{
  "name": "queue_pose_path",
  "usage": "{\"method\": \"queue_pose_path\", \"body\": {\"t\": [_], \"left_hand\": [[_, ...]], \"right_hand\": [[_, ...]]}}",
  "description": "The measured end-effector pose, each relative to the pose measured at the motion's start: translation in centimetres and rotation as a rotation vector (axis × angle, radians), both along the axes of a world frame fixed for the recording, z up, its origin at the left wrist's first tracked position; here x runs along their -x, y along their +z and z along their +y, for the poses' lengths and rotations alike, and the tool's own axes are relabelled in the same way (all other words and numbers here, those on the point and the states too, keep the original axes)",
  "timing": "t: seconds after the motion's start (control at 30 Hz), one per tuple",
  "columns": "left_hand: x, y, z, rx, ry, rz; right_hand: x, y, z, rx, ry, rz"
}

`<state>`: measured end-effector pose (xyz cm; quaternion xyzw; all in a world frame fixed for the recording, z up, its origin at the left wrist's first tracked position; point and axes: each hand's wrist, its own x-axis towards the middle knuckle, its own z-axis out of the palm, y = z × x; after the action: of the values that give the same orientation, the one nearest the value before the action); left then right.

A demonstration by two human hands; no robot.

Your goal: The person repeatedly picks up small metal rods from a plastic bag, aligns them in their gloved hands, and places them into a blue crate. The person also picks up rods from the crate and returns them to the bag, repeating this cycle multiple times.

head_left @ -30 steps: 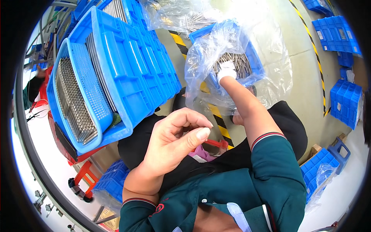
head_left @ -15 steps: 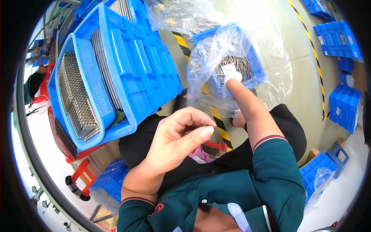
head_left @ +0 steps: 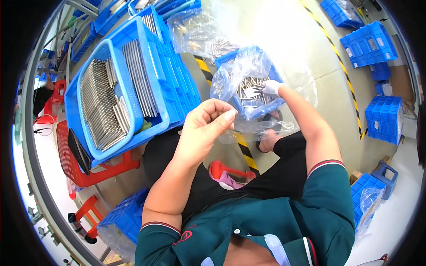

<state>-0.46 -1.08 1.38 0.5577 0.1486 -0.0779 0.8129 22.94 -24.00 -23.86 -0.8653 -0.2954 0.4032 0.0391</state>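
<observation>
My right hand (head_left: 271, 88), in a white glove, reaches into a blue crate (head_left: 248, 111) lined with clear plastic. Its fingers are closed on a few short metal rods (head_left: 256, 87), which point out to the left over the loose rods lying in the crate. A small white paper (head_left: 251, 92) lies among them. My bare left hand (head_left: 207, 126) is raised above my lap with fingers curled and thumb against the forefinger. Nothing shows in that pinch. Left of it, a light-blue basket (head_left: 136, 99) holds stacked metal rods (head_left: 100, 102), resting in a larger blue crate (head_left: 166, 116).
Longer dark rods (head_left: 140, 77) stand beside the basket. A clear bag (head_left: 191, 33) with more rods lies beyond the lined crate. Below the left crate is a red stool (head_left: 75, 164). Several blue crates (head_left: 384, 119) stand at the right, past yellow-black floor tape (head_left: 350, 88).
The view has shifted, showing more of the basket. My right hand now has rods in its fingers, over the crate's right side. My left hand keeps its curled pinch.
</observation>
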Motion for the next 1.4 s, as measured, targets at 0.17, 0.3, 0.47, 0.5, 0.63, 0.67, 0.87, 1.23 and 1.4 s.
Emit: {"method": "queue_pose_path", "body": {"t": [0.17,0.3,0.47,0.5,0.63,0.67,0.87,1.23,1.4], "left_hand": [[0.0,-1.6,0.1,0.02,0.08,-0.093],[-0.5,-3.3,-0.3,0.122,0.233,-0.129],[-0.7,-3.1,-1.3,0.432,0.32,-0.158],[-0.5,-2.3,-1.5,0.513,0.313,-0.207],[1.1,0.0,-2.4,0.604,0.277,-0.317],[1.6,0.6,-2.7,0.61,0.265,-0.338],[1.5,-0.1,-2.3,0.537,0.365,-0.323],[-1.9,-1.6,-1.9,0.6,0.303,-0.361],[-1.7,-2.2,-0.5,0.591,0.338,-0.356]], "right_hand": [[2.5,11.5,-0.8,-0.426,-0.599,0.501],[8.1,20.8,0.2,-0.778,-0.649,0.656],[14.7,26.1,2.0,-1.067,-0.53,0.78],[15.9,26.5,2.7,-1.118,-0.584,0.84],[18.1,25.4,4.1,-1.102,-0.653,0.82],[18.4,25.0,4.4,-1.106,-0.597,0.685],[18.9,23.3,6.5,-1.086,-0.451,0.101],[16.9,21.7,7.1,-1.029,-0.56,-0.067],[16.8,23.7,7.6,-1.043,-0.604,-0.141]]}}
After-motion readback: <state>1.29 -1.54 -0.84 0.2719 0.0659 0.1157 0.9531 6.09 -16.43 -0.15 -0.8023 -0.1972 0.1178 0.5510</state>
